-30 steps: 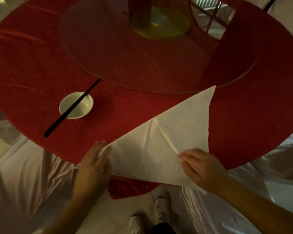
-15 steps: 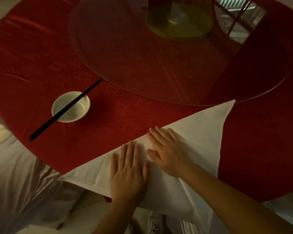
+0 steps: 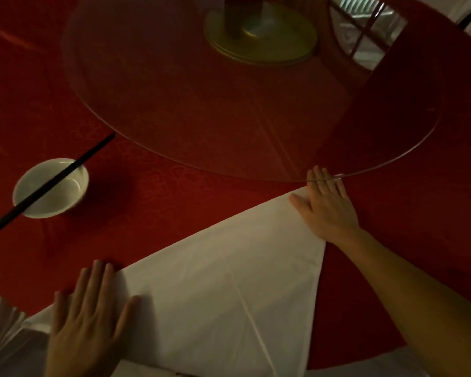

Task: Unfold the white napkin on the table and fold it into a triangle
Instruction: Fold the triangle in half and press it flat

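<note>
the left hand (image 3: 86,322) lies nearest, palm down and flat on the near left corner of the white napkin (image 3: 220,292), its fingers (image 3: 97,281) straight and slightly spread, gripping nothing; the fingertips reach past the folded edge onto the red tablecloth (image 3: 120,213). the napkin lies folded into a triangle on the near edge of the counter, its long edge running from beside the left hand up and right to the far corner, with a faint crease slanting down across its middle. the near part of the cloth hangs over the counter's rim. the right hand (image 3: 326,208) rests farther off, palm down on the napkin's far right tip, fingers (image 3: 324,178) extended and a little apart, holding nothing; their tips slip just under the edge of the glass turntable (image 3: 174,91). the bare right forearm crosses the napkin's right side. to the left, well apart from the napkin, a small white bowl (image 3: 52,191) sits on the tablecloth with black chopsticks (image 3: 49,183) laid across it, their far ends touching the turntable's rim. at the far centre a gold base (image 3: 261,42) stands under the glass.
</note>
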The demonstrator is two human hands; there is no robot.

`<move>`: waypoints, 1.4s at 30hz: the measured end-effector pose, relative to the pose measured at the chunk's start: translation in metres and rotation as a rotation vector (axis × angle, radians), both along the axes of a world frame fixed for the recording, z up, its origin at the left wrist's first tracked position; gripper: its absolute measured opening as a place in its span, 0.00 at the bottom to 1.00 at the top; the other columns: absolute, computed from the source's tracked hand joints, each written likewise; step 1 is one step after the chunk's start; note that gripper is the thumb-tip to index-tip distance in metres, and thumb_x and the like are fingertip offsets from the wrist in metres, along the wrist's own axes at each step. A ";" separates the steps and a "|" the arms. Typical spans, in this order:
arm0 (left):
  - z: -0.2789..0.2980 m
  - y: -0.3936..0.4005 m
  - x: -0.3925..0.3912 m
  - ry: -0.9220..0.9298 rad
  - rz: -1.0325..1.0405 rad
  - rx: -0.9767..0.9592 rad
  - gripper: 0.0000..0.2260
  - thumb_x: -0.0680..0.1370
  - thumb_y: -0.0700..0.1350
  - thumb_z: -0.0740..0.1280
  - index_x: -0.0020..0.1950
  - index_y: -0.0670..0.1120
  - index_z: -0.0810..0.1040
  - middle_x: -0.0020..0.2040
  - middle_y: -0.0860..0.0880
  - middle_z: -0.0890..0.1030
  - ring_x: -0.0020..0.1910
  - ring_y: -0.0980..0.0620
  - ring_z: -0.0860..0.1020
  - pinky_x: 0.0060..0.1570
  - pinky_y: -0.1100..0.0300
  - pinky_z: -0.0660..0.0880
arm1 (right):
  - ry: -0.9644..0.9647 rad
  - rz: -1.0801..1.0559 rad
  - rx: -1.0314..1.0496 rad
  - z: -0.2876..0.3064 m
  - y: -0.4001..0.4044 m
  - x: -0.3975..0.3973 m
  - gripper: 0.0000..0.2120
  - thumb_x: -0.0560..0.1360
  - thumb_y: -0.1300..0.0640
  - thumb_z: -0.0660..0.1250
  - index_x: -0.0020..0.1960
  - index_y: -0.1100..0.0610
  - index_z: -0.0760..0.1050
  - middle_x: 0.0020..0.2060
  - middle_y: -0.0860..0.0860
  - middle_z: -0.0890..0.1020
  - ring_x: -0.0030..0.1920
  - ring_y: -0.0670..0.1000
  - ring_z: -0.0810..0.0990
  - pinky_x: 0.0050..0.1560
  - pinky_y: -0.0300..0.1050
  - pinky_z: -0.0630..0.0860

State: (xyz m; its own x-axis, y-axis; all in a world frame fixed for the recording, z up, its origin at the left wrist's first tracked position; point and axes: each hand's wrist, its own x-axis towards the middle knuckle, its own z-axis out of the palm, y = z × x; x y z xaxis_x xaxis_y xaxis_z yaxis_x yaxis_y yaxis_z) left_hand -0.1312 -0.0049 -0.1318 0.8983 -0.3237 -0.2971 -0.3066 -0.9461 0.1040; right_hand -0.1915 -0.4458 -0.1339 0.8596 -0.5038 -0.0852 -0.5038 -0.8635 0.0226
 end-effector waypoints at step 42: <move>0.070 0.105 0.071 0.616 0.345 -0.959 0.05 0.76 0.44 0.67 0.50 0.46 0.78 0.49 0.42 0.80 0.47 0.40 0.80 0.39 0.49 0.78 | -0.210 -0.308 0.038 0.019 0.316 -0.157 0.32 0.55 0.53 0.83 0.55 0.59 0.79 0.57 0.60 0.79 0.57 0.66 0.78 0.54 0.69 0.73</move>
State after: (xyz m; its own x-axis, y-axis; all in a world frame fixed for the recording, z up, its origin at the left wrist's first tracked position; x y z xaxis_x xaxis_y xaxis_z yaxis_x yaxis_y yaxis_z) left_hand -0.0606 0.1005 -0.0622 0.7723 -0.4188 -0.4777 0.2986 -0.4244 0.8548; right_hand -0.3490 -0.1302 -0.1153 0.6689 -0.7414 0.0536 -0.7304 -0.6690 -0.1376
